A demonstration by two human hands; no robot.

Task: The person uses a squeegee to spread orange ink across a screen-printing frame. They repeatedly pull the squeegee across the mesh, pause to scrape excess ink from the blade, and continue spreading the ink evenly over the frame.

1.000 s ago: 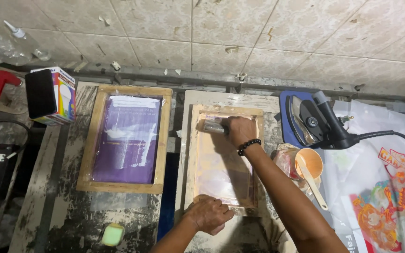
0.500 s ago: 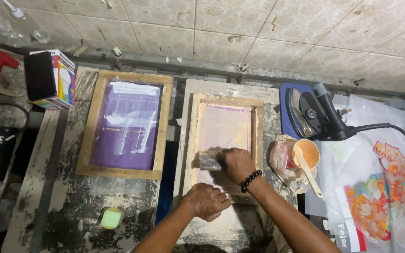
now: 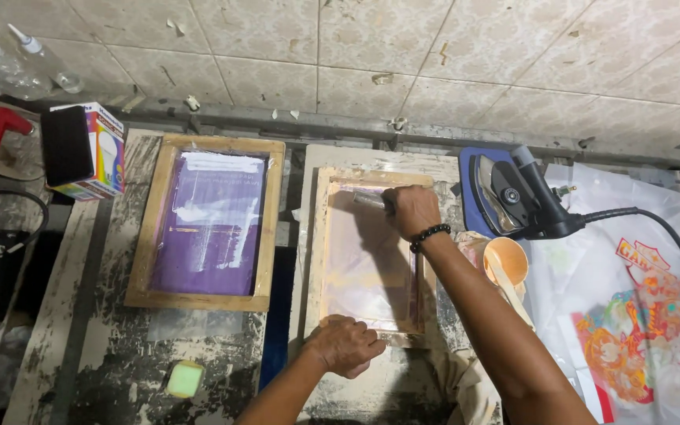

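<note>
A wooden printing frame with a pale pink screen [image 3: 356, 260] lies flat in the middle of the bench. My right hand [image 3: 411, 208] is closed around a squeegee [image 3: 369, 200] at the far end of that screen, a black bead bracelet on its wrist. My left hand [image 3: 345, 345] presses down on the near rail of the same frame, fingers curled over the wood.
A second wooden frame with a purple screen [image 3: 208, 224] lies to the left. A clothes iron [image 3: 513, 193] rests at the right beside an orange cup with a stick [image 3: 507, 264] and a printed sheet [image 3: 643, 330]. A colourful box [image 3: 88, 151] and green sponge [image 3: 185, 378] sit left.
My right hand drew the squeegee toward me to the screen's middle, then pushed it back to the far end. My left hand stayed on the near rail.
</note>
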